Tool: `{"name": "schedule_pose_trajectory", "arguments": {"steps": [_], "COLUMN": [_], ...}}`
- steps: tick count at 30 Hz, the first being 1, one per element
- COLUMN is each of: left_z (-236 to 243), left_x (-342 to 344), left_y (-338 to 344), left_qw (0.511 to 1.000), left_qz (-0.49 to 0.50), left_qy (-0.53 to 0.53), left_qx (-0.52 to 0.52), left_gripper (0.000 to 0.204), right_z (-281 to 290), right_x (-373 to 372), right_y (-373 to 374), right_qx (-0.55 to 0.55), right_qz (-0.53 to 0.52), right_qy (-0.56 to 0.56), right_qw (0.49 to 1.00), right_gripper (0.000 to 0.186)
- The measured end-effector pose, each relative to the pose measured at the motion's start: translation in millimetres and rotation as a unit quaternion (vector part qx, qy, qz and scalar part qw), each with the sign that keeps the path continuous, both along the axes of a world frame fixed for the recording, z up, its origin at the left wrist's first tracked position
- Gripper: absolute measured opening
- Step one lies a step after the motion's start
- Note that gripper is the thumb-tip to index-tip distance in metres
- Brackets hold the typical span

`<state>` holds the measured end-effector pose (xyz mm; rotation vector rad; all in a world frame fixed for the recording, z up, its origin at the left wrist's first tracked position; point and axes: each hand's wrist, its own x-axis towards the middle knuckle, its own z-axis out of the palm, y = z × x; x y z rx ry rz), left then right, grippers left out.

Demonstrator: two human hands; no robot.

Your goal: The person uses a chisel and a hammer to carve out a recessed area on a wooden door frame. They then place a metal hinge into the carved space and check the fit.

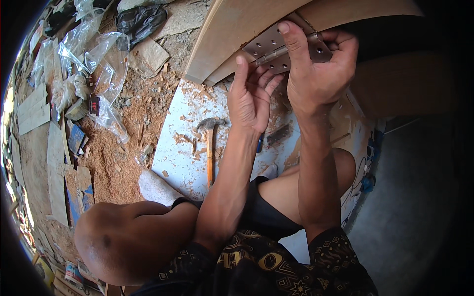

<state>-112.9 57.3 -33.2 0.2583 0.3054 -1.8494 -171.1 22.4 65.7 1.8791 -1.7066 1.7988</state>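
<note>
A metal butt hinge [273, 52] with screw holes in its leaves lies against the edge of a wooden panel [232, 30]. Its upper leaf rests in a recess cut in the wood. My right hand [321, 74] grips the hinge's right end, thumb on top and fingers curled behind the lower leaf. Around the left end is my left hand [251, 101], its thumb beside the knuckle barrel and its fingers under the lower leaf. Below the hands, a claw hammer [210, 153] with a wooden handle lies on a white board [173, 143] strewn with wood chips.
Sawdust [111, 167] covers the ground to the left, with clear plastic wrapping [106, 69], a black plastic bag [140, 22] and scrap boards [58, 172]. A dark flat piece [279, 135] lies right of my left wrist. Grey floor [400, 187] extends to the right.
</note>
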Motion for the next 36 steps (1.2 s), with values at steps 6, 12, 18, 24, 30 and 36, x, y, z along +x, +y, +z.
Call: {"name": "schedule_pose_trajectory", "arguments": {"steps": [6,12,18,24,30,36], "left_z": [13,6,11,4,-3,-3], "left_x": [-7,-2,-10,-8,-3,10], "left_y": [-5,-10,-7,-8,-11,-13], "left_qw": [0.967,0.914,0.940,0.940,0.940,0.923], "left_qz": [0.020,0.057,0.058,0.045,0.057,0.023], "left_qy": [-0.253,-0.401,-0.336,-0.337,-0.337,-0.384], "left_qx": [0.039,0.014,0.024,0.019,-0.004,-0.026], "left_gripper": [0.053,0.055,0.054,0.050,0.049,0.045], "right_z": [0,7,16,-8,-9,-6], "right_x": [3,-2,12,17,22,23], "right_y": [4,-2,20,13,10,13], "right_qx": [0.023,0.006,0.109,0.070,0.040,0.036], "right_qz": [0.044,0.074,0.087,-0.009,0.003,0.022], "right_qy": [-0.065,0.010,-0.245,-0.137,-0.166,-0.168], "right_qw": [0.997,0.997,0.959,0.988,0.985,0.985], "right_gripper": [0.056,0.055,0.046,0.044,0.048,0.041]}}
